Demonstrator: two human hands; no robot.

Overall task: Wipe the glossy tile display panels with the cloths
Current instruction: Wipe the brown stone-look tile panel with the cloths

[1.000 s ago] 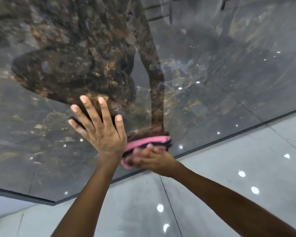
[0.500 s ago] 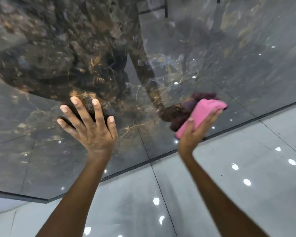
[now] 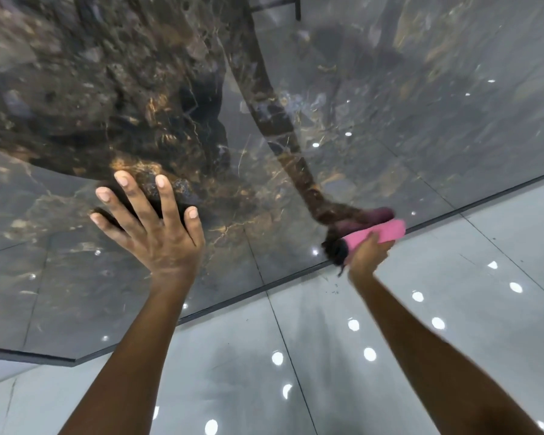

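A glossy dark marble tile panel [image 3: 374, 127] with gold veins fills the upper part of the view and mirrors my arms. My left hand [image 3: 153, 224] lies flat against it with straight, spread fingers. My right hand [image 3: 366, 254] grips a folded pink cloth [image 3: 380, 232] together with a dark cloth [image 3: 336, 251], and holds them on the panel's lower edge at the right. My thumb lies over the pink cloth; the fingers behind it are hidden.
A thin black rim [image 3: 296, 274] runs along the panel's bottom edge. Below it lies a shiny pale grey tiled floor [image 3: 453, 309] with dark grout lines and bright spots of reflected ceiling lights.
My right hand has swept the cloths from beside my left hand out to the right, up the panel, then down to its lower edge. My left hand stays flat on the panel.
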